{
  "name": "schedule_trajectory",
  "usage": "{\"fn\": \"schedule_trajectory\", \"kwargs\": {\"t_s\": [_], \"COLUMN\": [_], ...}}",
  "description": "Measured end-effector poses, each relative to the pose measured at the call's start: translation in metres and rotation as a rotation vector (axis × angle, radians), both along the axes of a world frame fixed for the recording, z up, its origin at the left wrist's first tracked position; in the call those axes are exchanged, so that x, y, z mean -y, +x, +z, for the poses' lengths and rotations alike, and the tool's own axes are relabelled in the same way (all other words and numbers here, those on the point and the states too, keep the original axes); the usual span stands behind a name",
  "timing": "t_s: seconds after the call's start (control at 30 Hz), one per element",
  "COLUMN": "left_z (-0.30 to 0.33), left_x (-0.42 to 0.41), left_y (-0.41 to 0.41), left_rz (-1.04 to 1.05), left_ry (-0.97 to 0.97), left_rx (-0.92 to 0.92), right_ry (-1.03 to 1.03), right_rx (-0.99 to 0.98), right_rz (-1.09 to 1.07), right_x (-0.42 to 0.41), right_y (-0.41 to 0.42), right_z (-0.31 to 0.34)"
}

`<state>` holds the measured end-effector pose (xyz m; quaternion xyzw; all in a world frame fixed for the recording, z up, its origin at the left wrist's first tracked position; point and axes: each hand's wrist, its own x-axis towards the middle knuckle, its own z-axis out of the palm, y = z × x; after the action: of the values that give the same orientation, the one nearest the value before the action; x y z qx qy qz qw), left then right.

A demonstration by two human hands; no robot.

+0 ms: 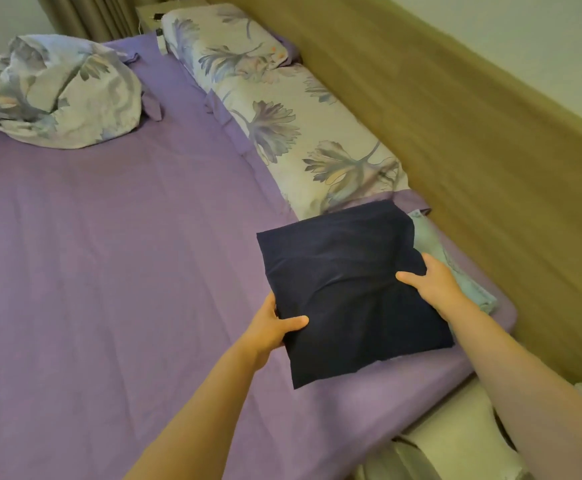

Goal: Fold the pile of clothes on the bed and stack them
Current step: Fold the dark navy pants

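Note:
A folded dark navy garment (345,282) is held flat above the purple bed sheet (109,254), near the bed's right corner. My left hand (272,327) grips its near left edge, thumb on top and fingers underneath. My right hand (431,282) grips its right edge the same way. Under the garment's right side lies a folded light teal garment (455,268), mostly covered by it.
Two floral pillows (282,116) lie in a row along the wooden headboard (455,133). A crumpled floral duvet (53,91) sits at the far left. A small nightstand (154,15) stands at the far end. The bed's edge (438,403) is just before me.

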<state>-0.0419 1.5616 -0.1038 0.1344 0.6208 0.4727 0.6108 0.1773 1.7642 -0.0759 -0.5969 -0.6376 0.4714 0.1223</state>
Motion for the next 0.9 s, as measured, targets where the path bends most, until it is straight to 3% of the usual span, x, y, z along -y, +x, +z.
{"fn": "schedule_trajectory", "kwargs": {"t_s": [0.17,0.37,0.43,0.53,0.6,0.67,0.77,0.9], "left_z": [-0.017,-0.038,-0.044,-0.053,-0.056,-0.06,-0.074,-0.099], "left_x": [-0.079,-0.113,-0.119,-0.126,-0.134,-0.147,-0.168,-0.18], "left_y": [0.067,0.113,0.118,0.123,0.128,0.134,0.145,0.154], "left_rz": [-0.001,0.008,-0.014,-0.08,-0.248,-0.422,-0.6,-0.711], "left_ry": [-0.028,-0.088,-0.132,-0.235,-0.193,-0.094,-0.029,-0.094], "left_rx": [0.005,-0.082,-0.241,-0.812,-1.142,-1.362,-1.494,-1.479], "right_ry": [0.055,0.035,0.049,0.255,0.445,0.519,0.452,0.374], "right_rx": [0.149,0.234,0.29,0.477,0.532,0.605,0.721,0.792], "right_rz": [0.059,0.192,0.189,0.302,0.457,0.611,0.668,0.61], "right_x": [-0.092,-0.154,-0.155,-0.142,-0.128,-0.117,-0.114,-0.125], "right_y": [0.053,0.076,0.079,0.079,0.073,0.064,0.062,0.074], "right_z": [-0.014,-0.043,-0.055,-0.071,-0.079,-0.088,-0.112,-0.141]}}
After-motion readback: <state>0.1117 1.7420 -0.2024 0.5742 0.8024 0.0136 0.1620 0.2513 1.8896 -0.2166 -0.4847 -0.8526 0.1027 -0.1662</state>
